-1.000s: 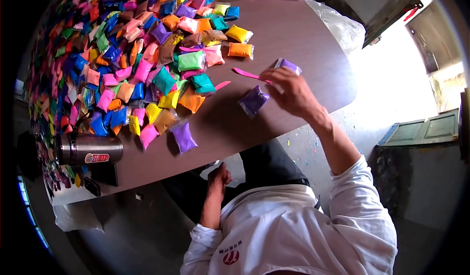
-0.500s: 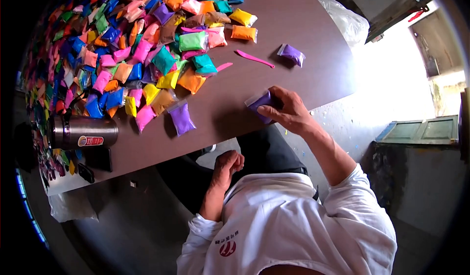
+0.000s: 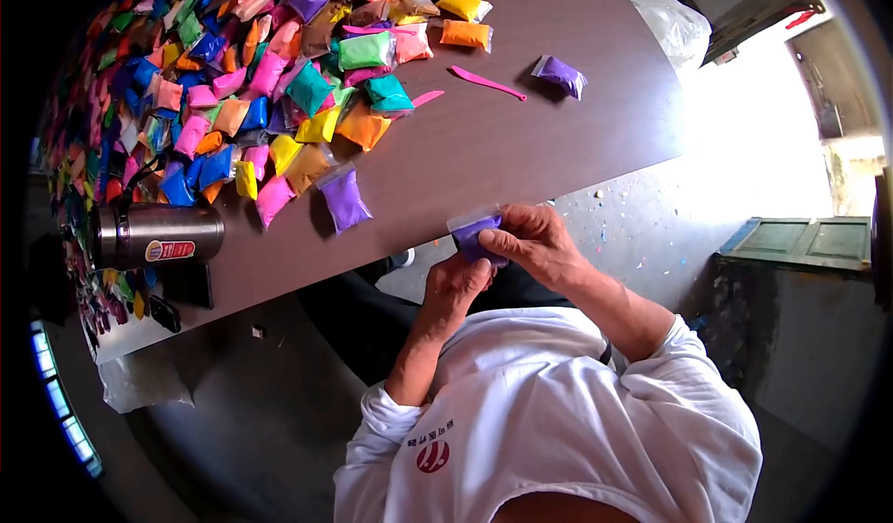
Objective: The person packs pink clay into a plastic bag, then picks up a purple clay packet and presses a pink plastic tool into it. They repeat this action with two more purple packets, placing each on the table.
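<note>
A small clear plastic packet with soft purple filling (image 3: 473, 236), perhaps modelling clay, is held just off the table's front edge. My right hand (image 3: 539, 244) pinches it from the right, thumb across its front. From below, my left hand (image 3: 454, 286) has its curled fingers and thumb closed at the packet's lower edge; part of that grip is hidden. Two similar purple packets lie on the table, one (image 3: 344, 199) left of my hands and another (image 3: 560, 76) towards the right end. Near the latter is a pink plastic knife (image 3: 488, 83).
A large heap of colourful packets (image 3: 270, 67) covers the left and back of the brown table (image 3: 446, 160). A steel flask (image 3: 167, 234) lies at the left, beside a dark phone-like slab (image 3: 190, 285). Clear plastic sheeting (image 3: 665, 16) hangs at the far right corner.
My right hand has brought the purple packet off the tabletop towards my body. My left hand has risen from my lap to meet it and closed on its lower edge.
</note>
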`<state>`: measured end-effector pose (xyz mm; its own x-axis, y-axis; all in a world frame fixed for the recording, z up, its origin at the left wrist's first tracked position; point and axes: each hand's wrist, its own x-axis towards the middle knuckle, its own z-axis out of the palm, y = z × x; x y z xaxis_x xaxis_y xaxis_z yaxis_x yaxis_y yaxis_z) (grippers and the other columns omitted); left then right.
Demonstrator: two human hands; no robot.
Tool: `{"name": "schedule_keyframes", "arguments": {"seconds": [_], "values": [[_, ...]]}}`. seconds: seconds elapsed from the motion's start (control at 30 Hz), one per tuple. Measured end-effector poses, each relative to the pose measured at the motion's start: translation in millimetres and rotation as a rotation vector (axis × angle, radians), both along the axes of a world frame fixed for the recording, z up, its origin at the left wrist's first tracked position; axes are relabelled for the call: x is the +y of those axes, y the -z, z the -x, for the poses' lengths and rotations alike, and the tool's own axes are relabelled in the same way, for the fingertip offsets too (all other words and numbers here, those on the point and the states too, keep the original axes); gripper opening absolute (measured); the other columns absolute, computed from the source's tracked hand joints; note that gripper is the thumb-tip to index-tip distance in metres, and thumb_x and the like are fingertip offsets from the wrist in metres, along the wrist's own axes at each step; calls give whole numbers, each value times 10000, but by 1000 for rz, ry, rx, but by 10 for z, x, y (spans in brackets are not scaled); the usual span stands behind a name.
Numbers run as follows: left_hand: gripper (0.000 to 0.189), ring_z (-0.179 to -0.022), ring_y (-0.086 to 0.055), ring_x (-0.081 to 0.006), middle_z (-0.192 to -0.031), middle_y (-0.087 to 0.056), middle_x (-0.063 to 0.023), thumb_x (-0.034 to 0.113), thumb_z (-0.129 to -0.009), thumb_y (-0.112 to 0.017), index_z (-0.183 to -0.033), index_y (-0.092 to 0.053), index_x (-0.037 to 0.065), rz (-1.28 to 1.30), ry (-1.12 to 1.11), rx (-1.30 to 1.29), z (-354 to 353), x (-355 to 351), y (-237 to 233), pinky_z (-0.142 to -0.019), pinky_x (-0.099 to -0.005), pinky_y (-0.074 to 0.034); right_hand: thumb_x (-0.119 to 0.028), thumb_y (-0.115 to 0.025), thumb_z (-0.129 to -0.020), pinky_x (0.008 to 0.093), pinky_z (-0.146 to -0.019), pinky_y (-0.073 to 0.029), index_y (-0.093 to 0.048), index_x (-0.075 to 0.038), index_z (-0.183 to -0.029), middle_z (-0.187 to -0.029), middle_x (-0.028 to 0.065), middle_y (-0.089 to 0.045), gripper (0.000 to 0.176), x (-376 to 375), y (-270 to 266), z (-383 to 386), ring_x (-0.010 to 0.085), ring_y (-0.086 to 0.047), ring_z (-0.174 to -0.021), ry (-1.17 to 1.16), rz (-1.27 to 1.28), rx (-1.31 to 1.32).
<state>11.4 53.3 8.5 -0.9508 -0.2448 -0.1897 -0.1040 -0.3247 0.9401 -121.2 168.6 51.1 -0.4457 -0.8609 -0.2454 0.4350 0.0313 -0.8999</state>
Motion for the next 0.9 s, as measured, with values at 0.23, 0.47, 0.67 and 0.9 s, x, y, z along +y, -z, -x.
{"name": "schedule_keyframes", "arguments": {"seconds": [0.23, 0.47, 0.67, 0.9], "values": [[371, -668, -494, -73, -744, -584, -4, 354, -986, -518, -931, -626, 3, 40, -49, -29, -73, 17, 83, -608, -227, -409, -218, -559, -984, 240, -633, -509, -610, 27, -1024, -821, 59, -669, 254, 67, 67, -23, 120, -650, -713, -32, -63, 69], [414, -640, -475, -64, -754, -610, -14, 376, -997, -489, -915, -640, 0, 28, -69, -7, -52, 67, 15, -569, -221, -378, -180, -577, -969, 224, -629, -489, -585, 4, -1060, -864, 48, -668, 206, 92, 150, -59, 122, -656, -706, -72, -9, -23], [428, -625, -464, -64, -725, -605, -13, 386, -990, -498, -868, -645, 3, 38, -63, -17, -66, 49, 68, -566, -224, -373, -217, -576, -973, 214, -592, -464, -583, 5, -1039, -832, 53, -674, 232, 77, 213, -72, 117, -656, -702, -65, -13, -38], [397, -628, -478, -90, -663, -515, -6, 367, -974, -503, -749, -559, 44, -3, -97, -55, -74, 1, 203, -584, -252, -379, -281, -536, -995, 203, -543, -423, -592, -9, -972, -768, 54, -674, 279, 63, 346, -134, 108, -650, -674, -57, -136, -63]]}}
